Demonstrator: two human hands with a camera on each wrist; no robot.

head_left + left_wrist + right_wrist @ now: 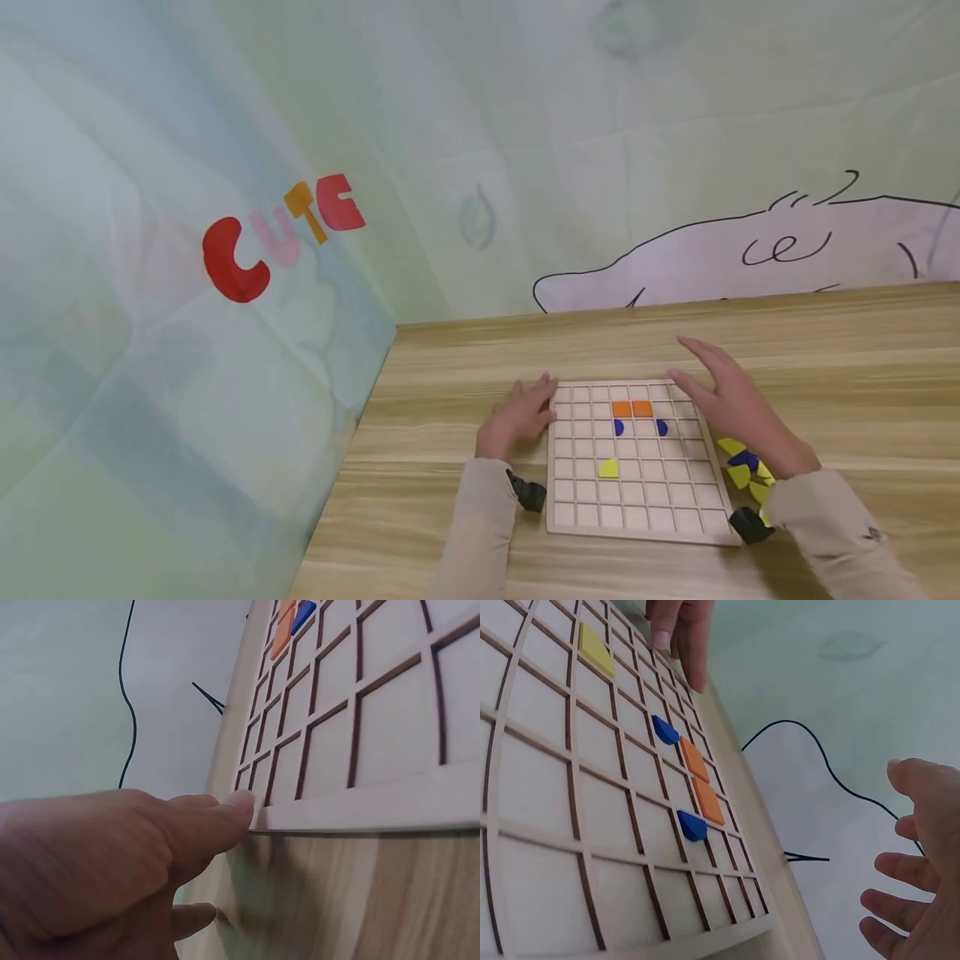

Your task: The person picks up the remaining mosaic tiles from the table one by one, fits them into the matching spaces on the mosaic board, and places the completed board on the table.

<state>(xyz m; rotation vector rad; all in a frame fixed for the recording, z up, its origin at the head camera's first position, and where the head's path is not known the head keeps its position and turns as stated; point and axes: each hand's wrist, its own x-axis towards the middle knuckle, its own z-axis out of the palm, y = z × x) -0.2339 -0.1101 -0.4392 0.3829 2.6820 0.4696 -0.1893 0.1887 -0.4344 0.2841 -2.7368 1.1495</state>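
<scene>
A wooden grid board (631,518) lies on the table, holding two orange squares (632,409) side by side, two blue half-circles (662,427) one row below, and a yellow quarter-circle piece (608,469) lower down. My left hand (517,421) is at the board's upper left corner, its thumb (238,806) right at the rim in the left wrist view. Over the board's upper right edge hovers my right hand (738,404), with fingers spread and nothing between them; the right wrist view shows those loosely bent fingers (896,904) raised off the grid.
Several loose yellow and blue pieces (738,477) lie to the right of the board, beside my right forearm. Printed cloth walls (465,275) rise behind and to the left of the wooden table (450,358). Black wrist cameras (528,493) sit near the board's sides.
</scene>
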